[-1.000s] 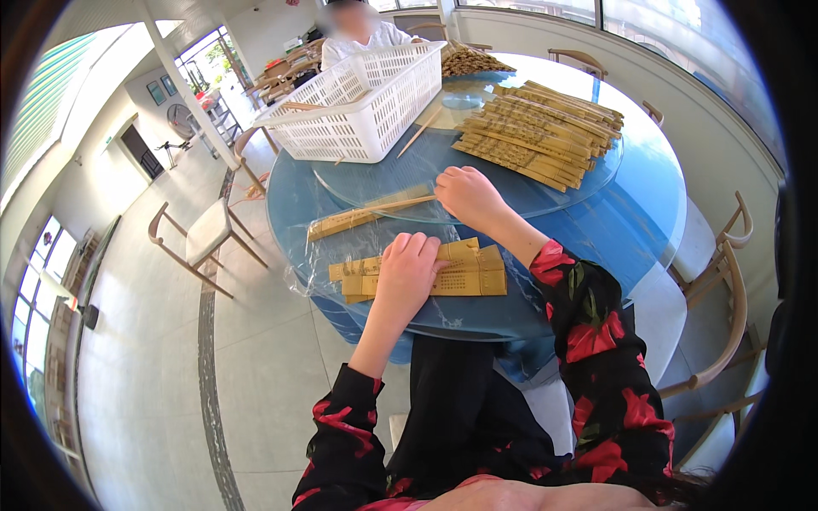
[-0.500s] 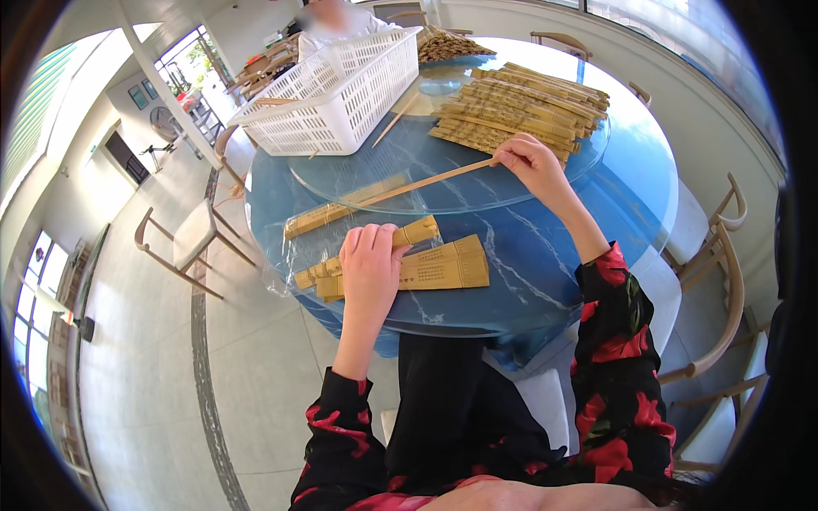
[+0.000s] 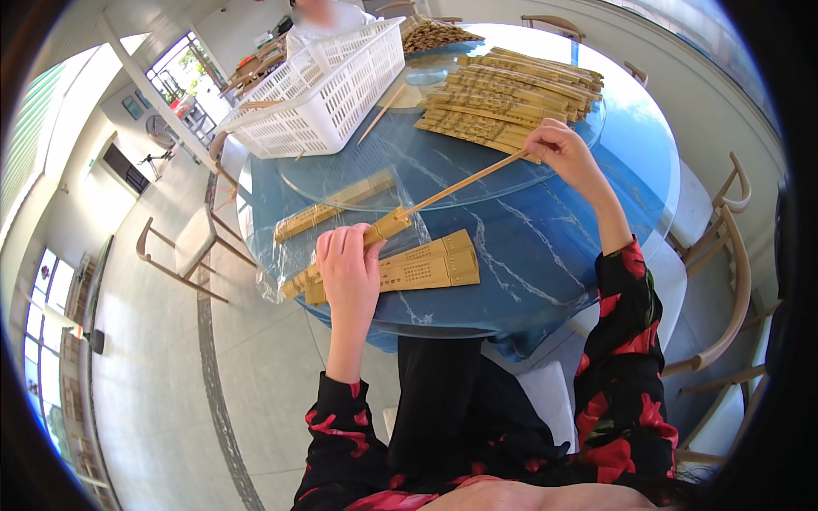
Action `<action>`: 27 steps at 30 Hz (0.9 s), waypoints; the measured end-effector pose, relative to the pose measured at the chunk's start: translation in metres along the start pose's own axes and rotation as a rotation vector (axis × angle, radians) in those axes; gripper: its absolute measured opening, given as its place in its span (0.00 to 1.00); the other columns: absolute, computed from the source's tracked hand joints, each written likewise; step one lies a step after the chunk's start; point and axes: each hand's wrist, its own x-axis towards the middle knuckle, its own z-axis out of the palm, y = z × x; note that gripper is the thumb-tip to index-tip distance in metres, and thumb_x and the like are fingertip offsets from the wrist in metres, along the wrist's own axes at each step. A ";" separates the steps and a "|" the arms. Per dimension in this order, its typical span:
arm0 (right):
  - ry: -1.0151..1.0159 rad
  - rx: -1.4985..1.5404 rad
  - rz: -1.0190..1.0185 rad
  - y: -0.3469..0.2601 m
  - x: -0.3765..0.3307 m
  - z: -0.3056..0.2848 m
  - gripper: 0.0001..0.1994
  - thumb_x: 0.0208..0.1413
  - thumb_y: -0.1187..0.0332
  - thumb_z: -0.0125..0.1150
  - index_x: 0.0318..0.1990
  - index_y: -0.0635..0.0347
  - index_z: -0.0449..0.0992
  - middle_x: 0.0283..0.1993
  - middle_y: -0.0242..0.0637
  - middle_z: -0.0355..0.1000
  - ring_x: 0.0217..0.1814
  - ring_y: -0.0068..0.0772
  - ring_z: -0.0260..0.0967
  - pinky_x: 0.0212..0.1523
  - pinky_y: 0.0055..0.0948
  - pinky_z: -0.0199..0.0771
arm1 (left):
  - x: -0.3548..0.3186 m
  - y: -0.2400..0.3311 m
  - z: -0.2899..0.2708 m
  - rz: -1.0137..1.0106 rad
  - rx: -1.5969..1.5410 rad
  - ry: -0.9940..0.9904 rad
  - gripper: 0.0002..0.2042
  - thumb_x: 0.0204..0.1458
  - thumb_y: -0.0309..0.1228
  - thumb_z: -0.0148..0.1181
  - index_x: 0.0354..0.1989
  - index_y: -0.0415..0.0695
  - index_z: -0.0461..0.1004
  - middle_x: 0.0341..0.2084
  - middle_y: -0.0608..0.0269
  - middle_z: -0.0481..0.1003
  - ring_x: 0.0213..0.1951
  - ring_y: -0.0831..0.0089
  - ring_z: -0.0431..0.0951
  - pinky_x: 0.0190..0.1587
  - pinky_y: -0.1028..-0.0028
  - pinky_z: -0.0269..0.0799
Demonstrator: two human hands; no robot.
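Observation:
My left hand (image 3: 348, 264) is closed around a narrow gold paper chopstick sleeve (image 3: 392, 225), its mouth toward the right. My right hand (image 3: 562, 153) pinches the far end of light wooden chopsticks (image 3: 464, 182); whether one or a pair, I cannot tell. Their other end meets the sleeve's mouth; how far inside it reaches is hidden. Under and beside my left hand, flat printed gold sleeves (image 3: 439, 262) lie fanned on the table. Farther off, another gold sleeve (image 3: 308, 220) rests on clear plastic wrap.
A blue-covered round table (image 3: 528, 247) carries a glass turntable. Stacked filled sleeves (image 3: 511, 94) lie at the back right, beside a white slotted basket (image 3: 315, 115). A loose chopstick (image 3: 381, 113) lies near the basket. Another person (image 3: 328, 25) sits across; chairs surround the table.
My right hand has moved right and slightly up with the chopsticks. Their near end has come from over the sleeve on the plastic to the mouth of the sleeve in my left hand.

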 end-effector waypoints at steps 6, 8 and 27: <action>0.007 -0.033 -0.011 -0.006 -0.001 0.002 0.02 0.63 0.73 0.68 0.39 0.62 0.84 0.36 0.31 0.69 0.39 0.28 0.67 0.40 0.27 0.68 | -0.001 0.000 0.000 0.007 0.008 -0.005 0.14 0.55 0.31 0.71 0.47 0.42 0.77 0.40 0.61 0.76 0.48 0.56 0.72 0.54 0.59 0.68; 0.010 -0.118 -0.068 -0.009 -0.001 0.001 0.02 0.63 0.74 0.68 0.40 0.61 0.83 0.34 0.28 0.66 0.37 0.25 0.63 0.39 0.26 0.64 | -0.001 0.001 -0.001 0.009 0.013 -0.004 0.14 0.55 0.31 0.71 0.47 0.42 0.77 0.40 0.61 0.76 0.48 0.56 0.72 0.54 0.59 0.68; -0.088 0.042 0.024 -0.066 -0.019 0.088 0.04 0.60 0.72 0.69 0.39 0.63 0.82 0.33 0.39 0.77 0.29 0.33 0.71 0.33 0.30 0.71 | 0.003 0.003 0.005 0.061 -0.071 -0.094 0.13 0.49 0.27 0.72 0.42 0.39 0.79 0.37 0.58 0.78 0.45 0.54 0.76 0.49 0.59 0.72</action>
